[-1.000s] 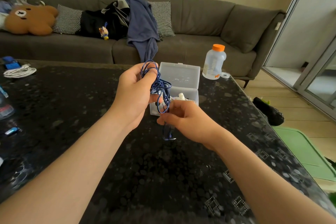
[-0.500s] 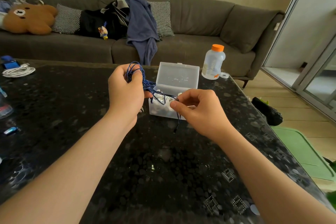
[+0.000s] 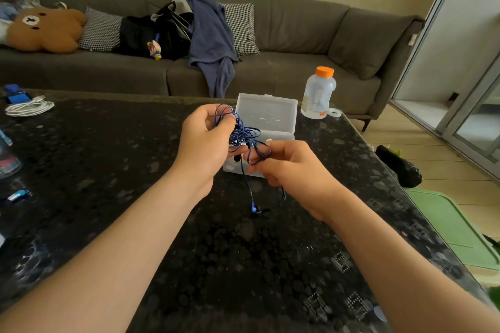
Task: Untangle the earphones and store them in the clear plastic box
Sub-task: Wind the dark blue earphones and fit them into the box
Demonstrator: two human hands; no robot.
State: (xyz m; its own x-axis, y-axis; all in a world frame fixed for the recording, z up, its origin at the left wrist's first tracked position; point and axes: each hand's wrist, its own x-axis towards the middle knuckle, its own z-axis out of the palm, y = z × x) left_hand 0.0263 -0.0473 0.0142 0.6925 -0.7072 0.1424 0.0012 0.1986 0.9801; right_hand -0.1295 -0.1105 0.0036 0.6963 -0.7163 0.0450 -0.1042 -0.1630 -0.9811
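A tangled bundle of blue earphones (image 3: 239,131) hangs between both hands above the dark table. My left hand (image 3: 205,143) grips the upper loops of the cord. My right hand (image 3: 286,165) pinches a loop of the same cord just to the right. One blue earbud (image 3: 254,207) dangles on a strand down to the tabletop. Behind the hands stands the clear plastic box (image 3: 266,116), its lid raised; its lower half is partly hidden by my fingers and holds some white item.
The dark speckled table (image 3: 108,170) carries a translucent bottle with an orange cap (image 3: 318,93) at the back right, a coiled white cable (image 3: 28,107) and small blue items at the left. A grey sofa (image 3: 270,62) lies beyond. The table's right edge drops to a green mat (image 3: 446,224).
My right hand has come back toward the left hand and taken a loop of the cord. An earbud now hangs lower, reaching the tabletop.
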